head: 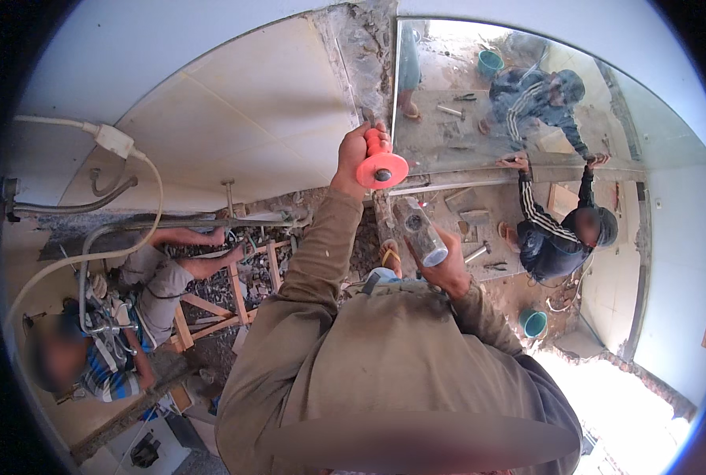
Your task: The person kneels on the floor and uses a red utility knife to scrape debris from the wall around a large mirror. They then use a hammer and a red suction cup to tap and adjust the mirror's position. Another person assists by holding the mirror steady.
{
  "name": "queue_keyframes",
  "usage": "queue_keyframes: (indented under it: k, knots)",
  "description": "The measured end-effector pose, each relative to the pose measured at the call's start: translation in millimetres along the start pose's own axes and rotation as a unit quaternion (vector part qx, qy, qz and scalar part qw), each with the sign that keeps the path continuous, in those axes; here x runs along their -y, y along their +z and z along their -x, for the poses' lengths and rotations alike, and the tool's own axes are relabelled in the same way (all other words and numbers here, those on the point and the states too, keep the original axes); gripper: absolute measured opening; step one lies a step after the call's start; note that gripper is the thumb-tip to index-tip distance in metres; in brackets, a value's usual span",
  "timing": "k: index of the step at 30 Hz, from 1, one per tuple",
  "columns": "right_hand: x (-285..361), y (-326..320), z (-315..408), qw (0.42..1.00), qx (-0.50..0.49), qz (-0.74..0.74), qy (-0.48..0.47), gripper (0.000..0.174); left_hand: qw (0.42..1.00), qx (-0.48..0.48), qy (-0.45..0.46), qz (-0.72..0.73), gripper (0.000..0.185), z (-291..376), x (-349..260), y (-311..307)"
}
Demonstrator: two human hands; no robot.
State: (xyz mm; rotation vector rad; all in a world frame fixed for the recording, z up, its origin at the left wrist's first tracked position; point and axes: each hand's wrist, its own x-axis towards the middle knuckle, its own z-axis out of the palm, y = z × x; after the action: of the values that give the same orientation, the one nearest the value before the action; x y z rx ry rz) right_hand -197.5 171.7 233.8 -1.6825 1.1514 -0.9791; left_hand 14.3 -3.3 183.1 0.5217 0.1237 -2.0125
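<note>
My left hand (352, 157) is closed around the orange grip of a cold chisel (396, 165) with a round hand guard. The chisel's blade points away from me, at the rough strip of bare masonry (368, 65) between a tiled wall (258, 113) and a large mirror (448, 133). Whether the tip touches the masonry I cannot tell. Lower and to the right, my right hand (451, 270) grips a club hammer (419, 228). Its heavy steel head is a short way below the chisel's struck end, apart from it.
A co-worker (555, 249) at right has both hands at the mirror's lower edge. Another person (109, 356) is at left, near metal pipes (181, 224) and a wooden frame (237, 291). A hammer (477, 252), pliers (495, 266), a green bucket (533, 323) and rubble (359, 249) lie below.
</note>
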Motion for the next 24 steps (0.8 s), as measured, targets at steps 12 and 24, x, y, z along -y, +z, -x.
queue_keyframes:
  k: [12,24]
  knots:
    - [35,-28,-12,0.994,0.029,0.009,-0.106,0.030,0.998,-0.035,-0.010,0.056,0.028,-7,-3,-3]
    - [-1,14,-41,0.987,0.034,0.144,0.057,0.036,0.983,0.026,0.090,-0.160,0.020,-17,-2,-20]
